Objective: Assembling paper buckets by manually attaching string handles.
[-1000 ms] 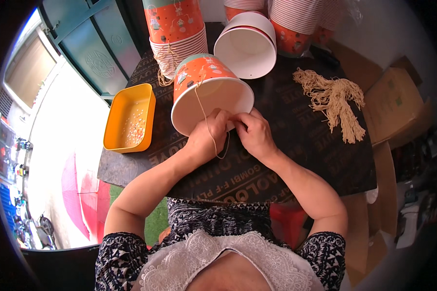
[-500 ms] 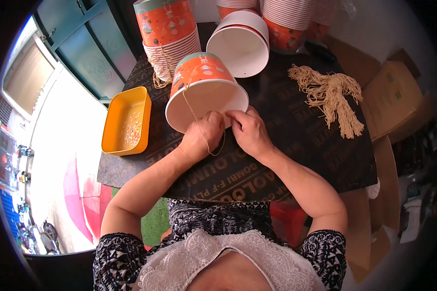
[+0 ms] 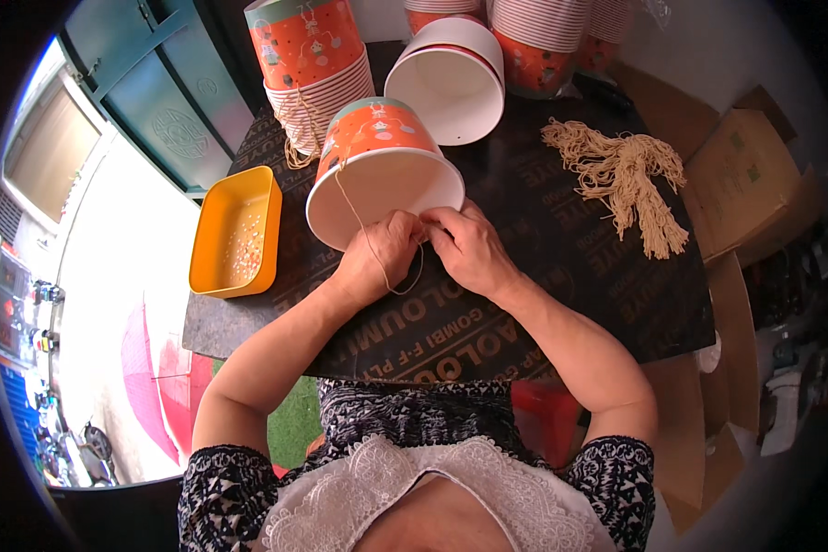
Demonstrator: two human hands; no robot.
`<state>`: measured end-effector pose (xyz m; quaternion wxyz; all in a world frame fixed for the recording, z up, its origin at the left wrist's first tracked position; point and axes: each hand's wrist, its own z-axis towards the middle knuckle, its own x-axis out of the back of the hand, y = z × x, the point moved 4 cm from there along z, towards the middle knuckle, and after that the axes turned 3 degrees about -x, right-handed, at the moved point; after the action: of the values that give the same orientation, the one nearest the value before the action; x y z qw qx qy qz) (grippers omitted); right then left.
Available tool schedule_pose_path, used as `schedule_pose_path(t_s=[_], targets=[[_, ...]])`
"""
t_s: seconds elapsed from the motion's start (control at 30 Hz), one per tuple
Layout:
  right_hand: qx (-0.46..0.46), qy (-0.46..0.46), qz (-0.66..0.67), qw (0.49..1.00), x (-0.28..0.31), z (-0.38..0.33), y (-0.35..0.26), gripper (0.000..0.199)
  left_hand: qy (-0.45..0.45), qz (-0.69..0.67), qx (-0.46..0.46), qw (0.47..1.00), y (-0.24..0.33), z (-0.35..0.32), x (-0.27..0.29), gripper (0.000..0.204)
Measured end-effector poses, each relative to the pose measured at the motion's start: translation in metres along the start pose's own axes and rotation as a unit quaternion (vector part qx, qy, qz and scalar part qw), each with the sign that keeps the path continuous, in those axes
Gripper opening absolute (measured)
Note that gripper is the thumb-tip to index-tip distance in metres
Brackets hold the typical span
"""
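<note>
I have both hands together at the rim of the tipped bucket [image 3: 382, 170] mid-table: left hand [image 3: 377, 262] and right hand [image 3: 469, 248] pinching the string [image 3: 377, 267]. Threading step, I judge; next needs a steady pull through

1. A dark printed table [image 3: 561, 304] carries everything.
2. An orange tray [image 3: 236, 232] sits at its left edge.
3. A tipped paper bucket [image 3: 384, 166] lies mid-table, a second tipped bucket [image 3: 451, 78] behind it.
4. Stacked buckets [image 3: 315, 60] stand at the back.
5. A bundle of tan strings [image 3: 626, 175] lies right.
</note>
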<state>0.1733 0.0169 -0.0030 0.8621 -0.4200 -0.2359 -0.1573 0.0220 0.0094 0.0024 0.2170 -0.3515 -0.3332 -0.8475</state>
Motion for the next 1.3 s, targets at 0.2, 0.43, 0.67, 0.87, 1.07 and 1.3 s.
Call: schedule_pose_path(t_s=[0.2, 0.43, 0.67, 0.87, 1.07, 1.3], targets=[[-0.01, -0.002, -0.01, 1.0, -0.004, 0.001, 0.004, 0.009, 0.004, 0.005, 0.019, 1.0, 0.001, 0.001, 0.002, 0.01], [0.011, -0.018, -0.016, 1.0, -0.002, 0.0, 0.001, 0.011, 0.011, -0.102, 0.074, 0.992, -0.017, 0.0, 0.006, 0.008], [0.078, -0.071, -0.026, 0.994, 0.002, -0.002, -0.006, 0.012, 0.031, -0.075, 0.089, 0.993, -0.018, -0.001, 0.008, 0.012], [0.087, -0.084, -0.075, 0.99, -0.004, -0.003, -0.006, 0.015, 0.018, -0.103, 0.146, 0.984, -0.017, 0.001, 0.016, 0.012], [0.091, -0.053, -0.078, 0.991, -0.004, -0.003, 0.0, 0.019, -0.048, -0.242, 0.132, 0.96, -0.016, 0.002, 0.016, 0.009], [0.053, -0.074, -0.072, 0.993, -0.003, -0.002, 0.002, 0.014, -0.06, -0.395, 0.073, 0.914, -0.015, 0.004, 0.009, 0.009]])
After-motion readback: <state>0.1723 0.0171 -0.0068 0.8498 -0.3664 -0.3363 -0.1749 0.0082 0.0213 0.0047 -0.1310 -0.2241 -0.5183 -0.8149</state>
